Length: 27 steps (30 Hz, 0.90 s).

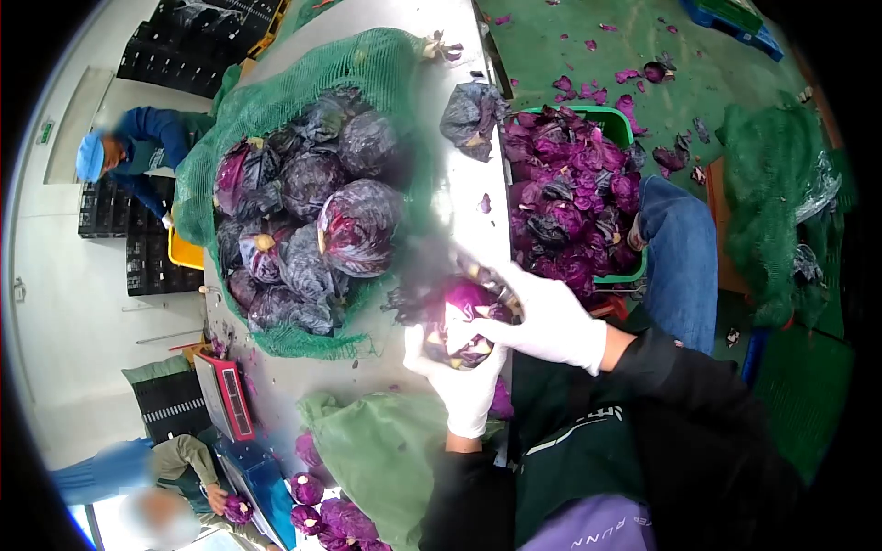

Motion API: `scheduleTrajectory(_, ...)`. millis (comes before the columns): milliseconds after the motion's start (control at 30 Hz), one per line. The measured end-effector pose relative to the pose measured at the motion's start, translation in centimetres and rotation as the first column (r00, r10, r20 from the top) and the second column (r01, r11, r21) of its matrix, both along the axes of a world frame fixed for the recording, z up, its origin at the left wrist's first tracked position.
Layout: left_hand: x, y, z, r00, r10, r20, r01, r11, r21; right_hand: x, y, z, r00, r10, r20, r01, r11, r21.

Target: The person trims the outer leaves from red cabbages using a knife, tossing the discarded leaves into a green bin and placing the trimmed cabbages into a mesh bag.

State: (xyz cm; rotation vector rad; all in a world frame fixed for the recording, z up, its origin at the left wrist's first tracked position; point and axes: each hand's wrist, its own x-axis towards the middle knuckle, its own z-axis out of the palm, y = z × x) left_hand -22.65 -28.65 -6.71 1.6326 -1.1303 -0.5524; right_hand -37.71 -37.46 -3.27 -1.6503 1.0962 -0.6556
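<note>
A red cabbage [464,317], with pale cut patches and dark outer leaves, is held between my two white-gloved hands over the table's edge. My left hand [459,390] cups it from the lower side of the view, fingers wrapped round it. My right hand [556,317] grips its other side, thumb pressed on the head and fingers on the outer leaves, partly smeared by motion. Beside them, a green mesh sack [303,344] lies open with several dark unpeeled red cabbages [360,228] inside. A green crate [617,119] heaped with purple leaves stands near my leg.
A loose dark leaf [473,119] lies on the table edge. Green cloth [386,450] and several peeled cabbages [344,522] are at the bottom. A red scale [223,395] stands farther off. Two co-workers are across the table; one person's hand [217,499] is near a cabbage. Leaves litter the floor.
</note>
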Motion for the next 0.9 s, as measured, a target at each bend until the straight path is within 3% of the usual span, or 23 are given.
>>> scheduleTrajectory(67, 0.2, -0.1, -0.1, 0.999, -0.022, -0.031, 0.021, 1.0, -0.024, 0.2, 0.2, -0.5, 0.993, -0.016, 0.117, -0.001, 0.989, 0.145)
scheduleTrajectory(133, 0.5, 0.0, 0.5, 1.0, -0.029, -0.002, 0.029, 0.999, -0.019, 0.1, 0.5, -1.9, 0.981, -0.026, 0.19, 0.029, 0.999, -0.014)
scheduleTrajectory(167, 0.3, 0.0, 1.3, 1.0, 0.0, 0.008, -0.001, 1.0, 0.032, -0.1, 0.4, -2.1, 0.965, -0.043, 0.258, 0.031, 0.998, 0.05)
scheduleTrajectory(200, 0.5, -0.1, 1.4, 0.991, -0.011, 0.135, 0.008, 1.0, 0.023, -0.7, 0.1, -2.6, 0.961, -0.095, 0.261, 0.067, 0.991, 0.111)
scheduleTrajectory(267, 1.3, 0.1, 1.0, 0.994, 0.083, 0.075, -0.085, 0.996, 0.027, -2.0, -1.0, -5.3, 0.967, -0.242, 0.078, 0.2, 0.914, 0.352)
scheduleTrajectory(333, 1.6, -0.2, 1.0, 0.994, 0.101, -0.039, -0.101, 0.995, -0.006, -3.5, -1.8, -8.6, 0.949, -0.316, -0.007, 0.284, 0.842, 0.458)
scheduleTrajectory(367, 1.6, -0.2, 1.1, 0.992, 0.107, -0.068, -0.108, 0.994, -0.007, -3.6, -1.6, -10.0, 0.913, -0.404, 0.054, 0.361, 0.864, 0.352)
scheduleTrajectory(400, 1.4, -0.2, 1.4, 0.988, 0.121, -0.096, -0.122, 0.993, -0.003, -3.3, -1.8, -7.9, 0.916, -0.389, 0.092, 0.344, 0.885, 0.313)
scheduleTrajectory(467, 0.2, -0.1, 2.7, 0.985, 0.173, -0.023, -0.168, 0.975, 0.144, -1.8, -1.0, -3.3, 0.949, -0.243, 0.2, 0.206, 0.96, 0.19)
scheduleTrajectory(533, 0.3, 0.3, 2.2, 0.994, 0.09, 0.065, -0.099, 0.984, 0.147, -0.2, -0.5, -0.9, 0.974, -0.035, 0.222, 0.02, 0.997, 0.069)
scheduleTrajectory(567, 0.1, 0.1, 3.9, 0.979, -0.053, -0.196, 0.073, 0.993, 0.096, 0.7, -0.5, -1.9, 0.994, 0.003, 0.106, 0.012, 0.99, -0.143)
scheduleTrajectory(633, 2.8, 1.7, 6.1, 0.953, -0.256, 0.162, 0.187, 0.918, 0.349, 1.0, -1.8, -3.2, 0.981, 0.007, 0.194, 0.014, 0.994, -0.106)
scheduleTrajectory(667, 3.3, 1.7, 8.4, 0.913, -0.339, 0.227, 0.214, 0.871, 0.441, 1.0, -2.4, -3.6, 0.965, 0.028, 0.262, -0.008, 0.997, -0.076)
scheduleTrajectory(700, 3.6, 1.0, 10.4, 0.825, -0.385, 0.415, 0.182, 0.875, 0.449, 1.2, -2.7, -4.0, 0.941, 0.072, 0.33, -0.051, 0.996, -0.071)
scheduleTrajectory(800, 4.4, -2.7, 10.8, 0.553, -0.513, 0.656, 0.312, 0.858, 0.408, 0.6, -3.6, -1.6, 0.944, 0.276, 0.183, -0.245, 0.954, -0.172)
scheduleTrajectory(833, 4.9, -3.9, 9.3, 0.517, -0.568, 0.64, 0.426, 0.82, 0.383, 1.0, -3.4, -2.9, 0.943, 0.27, 0.195, -0.182, 0.908, -0.376)
scheduleTrajectory(867, 6.1, -3.8, 6.7, 0.574, -0.621, 0.534, 0.499, 0.782, 0.373, 0.7, -3.8, -3.8, 0.973, 0.176, 0.152, -0.098, 0.903, -0.419)
scheduleTrajectory(900, 5.7, -3.6, 6.0, 0.669, -0.573, 0.473, 0.467, 0.819, 0.332, 0.2, -4.2, -4.4, 0.991, 0.075, 0.114, -0.014, 0.886, -0.463)
